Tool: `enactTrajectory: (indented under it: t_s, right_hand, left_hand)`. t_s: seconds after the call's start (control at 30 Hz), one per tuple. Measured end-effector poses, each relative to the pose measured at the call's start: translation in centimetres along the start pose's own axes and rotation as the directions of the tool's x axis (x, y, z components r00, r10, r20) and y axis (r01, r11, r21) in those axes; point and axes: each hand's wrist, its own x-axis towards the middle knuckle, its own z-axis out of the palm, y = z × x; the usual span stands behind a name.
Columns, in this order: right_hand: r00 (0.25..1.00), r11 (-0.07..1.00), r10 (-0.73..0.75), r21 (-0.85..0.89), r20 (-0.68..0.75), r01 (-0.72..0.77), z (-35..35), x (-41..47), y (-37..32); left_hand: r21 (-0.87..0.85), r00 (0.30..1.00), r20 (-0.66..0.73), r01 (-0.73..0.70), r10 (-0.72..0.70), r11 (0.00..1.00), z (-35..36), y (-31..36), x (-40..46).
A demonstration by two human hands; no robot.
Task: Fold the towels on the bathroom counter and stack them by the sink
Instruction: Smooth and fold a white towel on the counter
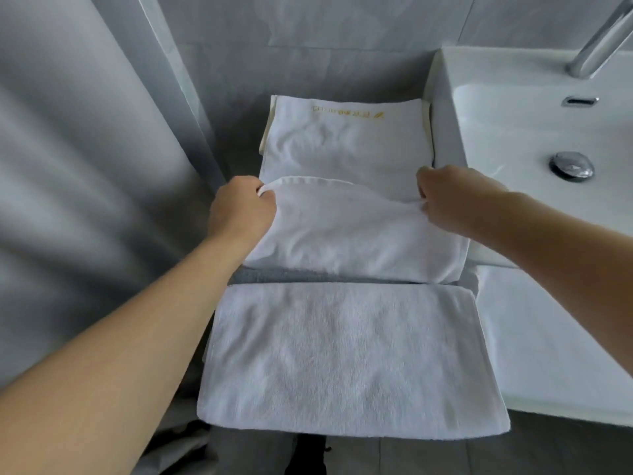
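A white towel (pixel 346 234) is being held over the grey counter (pixel 260 274), just left of the sink (pixel 513 132). Its far edge is being pinched at both corners: the corner at 9 o'clock is being gripped by the left hand (pixel 239 209), fingers curled round the hem; the corner at 3 o'clock is being pinched by the right hand (pixel 452 197). The edge between the hands is sagging in a shallow arc, so the cloth is judged soft, limp and light, with no stiffness of its own.

At 12 o'clock from the held towel, a folded towel with gold embroidery (pixel 342 138) is lying flat against the sink wall, on top of a cream-edged layer (pixel 265 138) that is only partly showing. At 6 o'clock, a second terry towel (pixel 346 358) is lying flat, its near edge overhanging the counter front.

Handling judgement: terry pile is being read as grippy, not slippery, not fragile. Corners are the best hold; a mid-edge grip would probably let the ends droop and skew the fold. Both corners should be carried level so the edges are being matched to the layer below. The overhanging near towel could be dragged off if snagged by a forearm.

A tap (pixel 596 39) and drain plug (pixel 571 165) are being seen at 2 o'clock.
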Motion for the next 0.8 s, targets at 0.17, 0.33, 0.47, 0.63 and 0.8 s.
enactTrajectory:
  t_s: [0.17,0.33,0.47,0.63,0.8]
  right_hand:
    - [0.999,0.976,-0.047,-0.212,-0.012,0.043,-1.0,6.0,-1.1]
    - [0.993,0.971,0.115,-0.216,0.028,-0.106,-2.1,13.8,0.4]
    - [0.965,0.960,0.261,-0.095,-0.032,-0.262,-3.4,19.2,2.9]
    - [0.946,0.934,0.321,-0.152,-0.047,-0.324,-3.5,25.0,2.9]
    - [0.965,0.862,0.251,-0.436,-0.077,-0.259,-1.0,27.9,2.9]
  left_hand:
    - [-0.174,0.991,-0.064,0.109,-0.122,0.979,2.6,-0.5,5.0]
    - [-0.323,0.992,-0.089,0.055,-0.088,0.945,3.3,0.4,11.6]
    - [-0.414,0.986,-0.082,0.097,-0.143,0.905,3.9,2.3,18.5]
    - [-0.449,0.955,-0.112,0.198,-0.275,0.871,6.5,4.7,26.1]
    - [-0.220,0.961,-0.118,0.222,-0.252,0.950,9.7,2.9,28.0]
